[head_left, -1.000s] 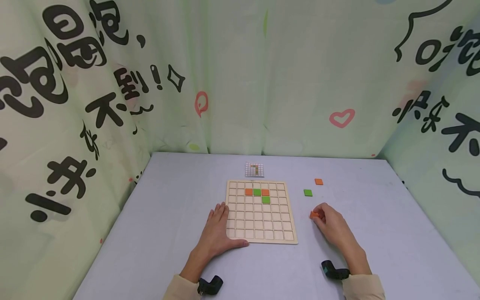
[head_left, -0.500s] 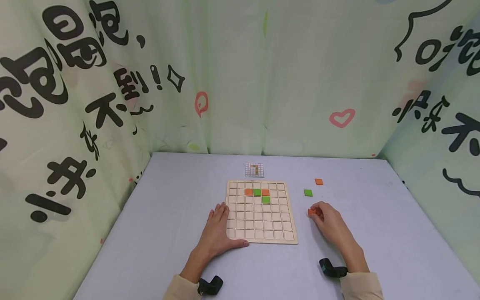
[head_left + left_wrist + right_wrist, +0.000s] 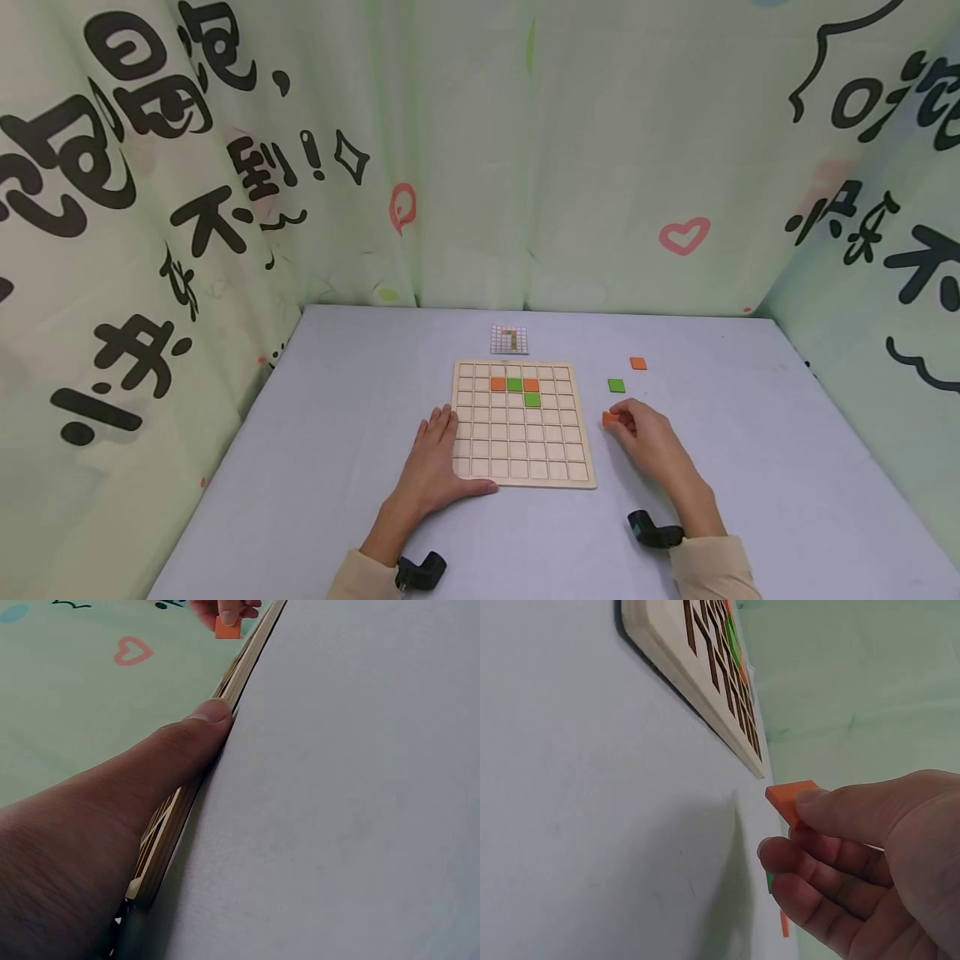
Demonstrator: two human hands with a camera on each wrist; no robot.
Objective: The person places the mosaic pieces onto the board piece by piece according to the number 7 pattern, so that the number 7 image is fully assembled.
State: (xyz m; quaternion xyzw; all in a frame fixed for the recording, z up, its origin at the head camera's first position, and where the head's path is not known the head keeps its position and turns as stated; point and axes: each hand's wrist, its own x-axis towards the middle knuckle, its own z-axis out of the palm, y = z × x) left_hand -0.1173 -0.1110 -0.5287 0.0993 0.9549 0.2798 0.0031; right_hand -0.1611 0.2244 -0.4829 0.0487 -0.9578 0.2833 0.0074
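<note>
Leftward, head view, goes the right hand, orange tile pinched at its fingertips, right of the board; left hand, fingers straight, touches the edge. Left wrist: thumb against the rim. Right wrist alone shows curled fingers below the jutting tile.

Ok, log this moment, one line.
left hand: touches pale wooden grid board | right hand: pinches square orange tile | status: tile not yet on board

Right hand shifted leftward, pinched orange tile now nearer the gridded board
</note>
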